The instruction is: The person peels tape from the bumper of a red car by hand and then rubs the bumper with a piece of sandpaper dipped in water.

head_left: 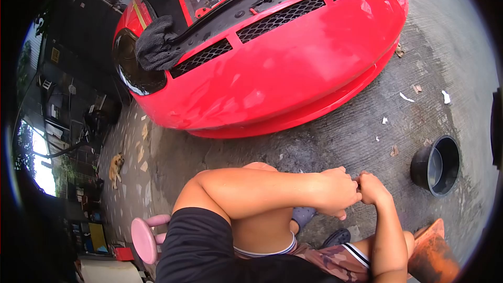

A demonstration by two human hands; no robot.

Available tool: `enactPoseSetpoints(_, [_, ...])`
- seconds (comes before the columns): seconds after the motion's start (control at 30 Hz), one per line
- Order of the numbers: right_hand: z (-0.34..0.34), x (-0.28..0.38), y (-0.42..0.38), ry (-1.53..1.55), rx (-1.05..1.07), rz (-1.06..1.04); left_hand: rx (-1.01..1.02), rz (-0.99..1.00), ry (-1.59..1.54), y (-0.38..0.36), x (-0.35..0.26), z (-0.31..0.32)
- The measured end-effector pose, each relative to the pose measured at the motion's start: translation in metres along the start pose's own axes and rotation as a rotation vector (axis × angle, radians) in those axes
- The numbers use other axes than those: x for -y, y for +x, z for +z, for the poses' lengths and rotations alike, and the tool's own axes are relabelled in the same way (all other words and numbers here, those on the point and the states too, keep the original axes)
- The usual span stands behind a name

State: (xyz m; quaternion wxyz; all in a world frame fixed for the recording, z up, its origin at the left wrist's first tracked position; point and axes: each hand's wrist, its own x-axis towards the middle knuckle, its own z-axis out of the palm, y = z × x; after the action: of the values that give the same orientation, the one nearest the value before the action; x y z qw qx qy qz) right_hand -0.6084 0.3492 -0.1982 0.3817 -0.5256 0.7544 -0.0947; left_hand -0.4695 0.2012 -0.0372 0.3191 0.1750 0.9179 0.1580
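Observation:
My left hand [338, 191] reaches in from the left, its fingers curled, just above my knees. Close against it, my right hand [374, 188] is closed like a fist. Between the two hands a small dark bit shows, too small and too hidden to name. In front of them stands a red car bumper [293, 76] with black mesh grilles [281, 18]. A dark grey cloth [157, 44] hangs over the car's edge, partly across the headlight [137, 68] at the left.
On the concrete to the right stands a black bucket [436, 166]. An orange cone [434, 254] is by my right arm, and a pink stool [145, 240] stands at the left. A dog [116, 170] lies farther off. Paper scraps [406, 97] litter the ground.

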Motion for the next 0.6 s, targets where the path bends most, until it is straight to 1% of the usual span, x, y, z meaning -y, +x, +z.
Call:
enactPoseSetpoints(0.07, [-0.002, 0.002, -0.003, 0.013, -0.039, -0.009, -0.001, -0.005, 0.016, 0.002, 0.000, 0.002])
enactPoseSetpoints(0.17, [-0.006, 0.004, -0.003, 0.113, -0.141, 0.107, 0.039, -0.022, 0.017, -0.001, -0.004, -0.002])
enactPoseSetpoints(0.2, [-0.011, 0.000, -0.005, 0.157, -0.233, 0.122, 0.059, -0.017, 0.022, 0.000, -0.006, -0.006])
enactPoseSetpoints(0.23, [-0.020, -0.006, -0.008, 0.200, -0.331, 0.146, 0.032, -0.018, 0.041, 0.000, -0.006, -0.004])
enactPoseSetpoints(0.27, [-0.028, -0.014, -0.012, 0.261, -0.507, 0.153, 0.006, -0.009, 0.062, -0.002, -0.005, 0.002])
enactPoseSetpoints(0.3, [-0.044, -0.023, -0.019, 0.335, -0.606, 0.221, -0.018, 0.014, 0.084, -0.004, -0.004, 0.003])
enactPoseSetpoints(0.33, [-0.063, -0.025, -0.032, 0.489, -0.742, 0.291, -0.040, 0.038, 0.071, -0.009, -0.004, -0.001])
enactPoseSetpoints(0.4, [-0.065, -0.089, -0.042, 0.434, -1.114, 0.360, 0.020, 0.028, 0.097, -0.013, -0.008, -0.014])
enactPoseSetpoints(0.43, [-0.066, -0.119, -0.050, 0.484, -1.281, 0.418, 0.023, 0.022, 0.096, -0.015, -0.008, -0.016])
enactPoseSetpoints(0.47, [-0.071, -0.135, -0.061, 0.730, -1.385, 0.548, 0.023, 0.002, 0.091, -0.016, -0.008, -0.015])
enactPoseSetpoints(0.53, [-0.073, -0.167, -0.077, 1.078, -1.619, 0.530, 0.007, 0.039, 0.113, -0.020, -0.004, -0.010])
enactPoseSetpoints(0.57, [-0.068, -0.184, -0.083, 1.198, -1.666, 0.504, -0.004, 0.025, 0.119, -0.021, -0.004, -0.008])
enactPoseSetpoints(0.6, [-0.065, -0.189, -0.085, 1.194, -1.666, 0.587, -0.012, 0.043, 0.123, -0.022, -0.005, -0.009])
